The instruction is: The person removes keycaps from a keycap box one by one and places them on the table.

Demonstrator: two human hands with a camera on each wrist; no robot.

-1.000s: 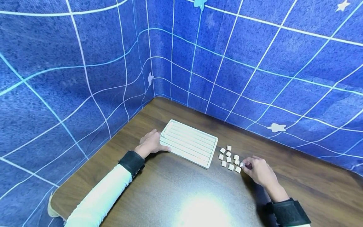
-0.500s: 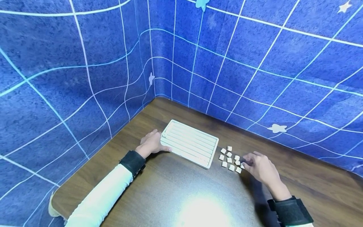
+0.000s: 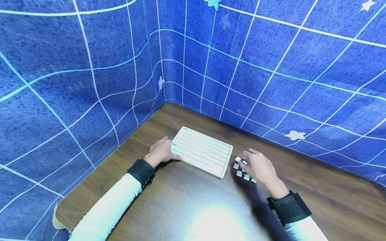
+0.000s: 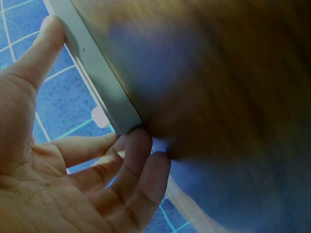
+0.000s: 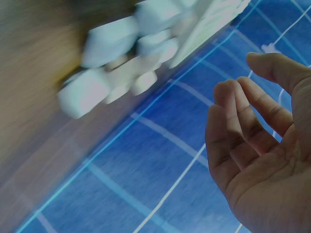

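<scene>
A white rectangular tray [image 3: 202, 152] with long parallel ribs lies on the wooden table. At its left end my left hand [image 3: 161, 151] grips it, thumb along the near edge. In the left wrist view, the thumb and fingertips touch the tray's side wall [image 4: 97, 63] and corner. My right hand [image 3: 260, 167] is above several small white blocks [image 3: 239, 173] to the right of the tray, covering some of them. The right wrist view shows these blocks [image 5: 112, 41] blurred. There the right hand's fingers are loosely bent, the thumb is apart, and nothing shows between them.
The brown wooden table [image 3: 169, 201] reaches into a corner between blue walls with white grid lines. A bright glare [image 3: 215, 222] lies at its near side. Black bands [image 3: 141, 173] circle both wrists.
My right hand has moved left from the right side of the blocks to above them, and no longer touches the outermost block. The left hand and the tray have stayed in place.
</scene>
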